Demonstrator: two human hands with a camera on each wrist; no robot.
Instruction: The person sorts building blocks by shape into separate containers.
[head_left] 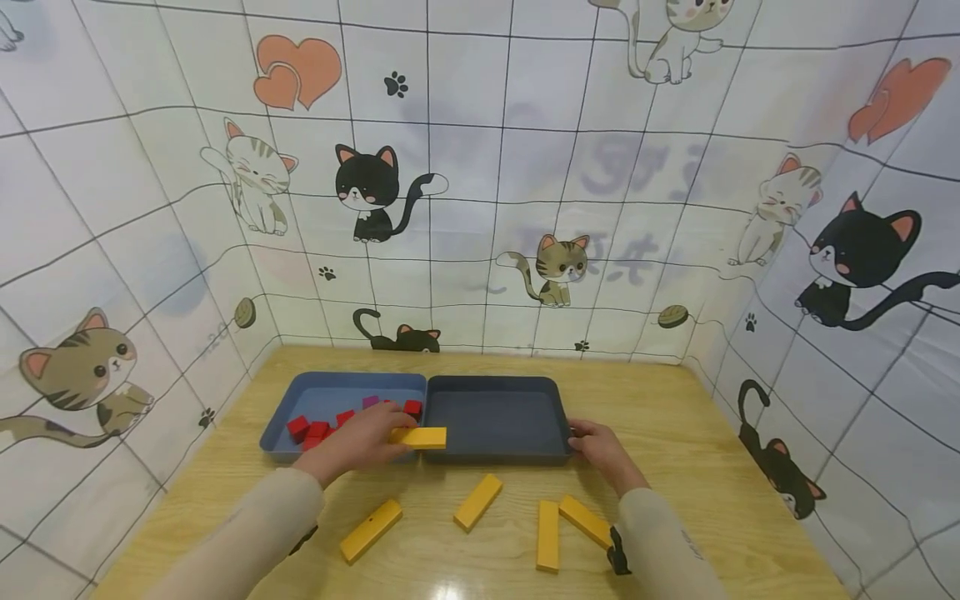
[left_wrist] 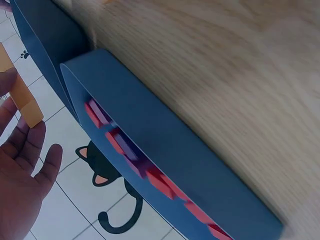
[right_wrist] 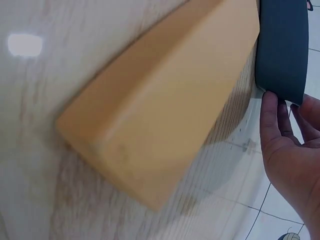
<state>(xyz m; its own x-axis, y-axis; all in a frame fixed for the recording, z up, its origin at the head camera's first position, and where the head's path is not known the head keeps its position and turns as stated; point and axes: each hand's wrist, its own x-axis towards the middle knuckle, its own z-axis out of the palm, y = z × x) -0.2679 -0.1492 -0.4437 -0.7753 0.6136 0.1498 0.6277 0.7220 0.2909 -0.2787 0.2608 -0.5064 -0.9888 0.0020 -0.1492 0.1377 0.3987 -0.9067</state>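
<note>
My left hand (head_left: 366,437) pinches a yellow block (head_left: 427,438) between thumb and fingers, over the seam between the two trays. In the left wrist view the block (left_wrist: 26,100) sticks out past the fingertips. My right hand (head_left: 600,446) grips the right end of the dark grey tray (head_left: 495,458), its thumb at the rim and fingers on the outer wall. No blocks show inside that tray. Beside it, touching, stands the blue tray (head_left: 315,383) with several red cubes (head_left: 318,430) and a purple cube (head_left: 371,402); my left hand hides part of it.
On the wooden table (head_left: 630,392) before the trays lie more yellow blocks: one at left (head_left: 372,531), one in the middle (head_left: 477,502), and a close pair, an upright-lying block (head_left: 548,536) and a slanted block (head_left: 585,522), near my right sleeve. A cat-patterned cloth (head_left: 480,167) surrounds the table.
</note>
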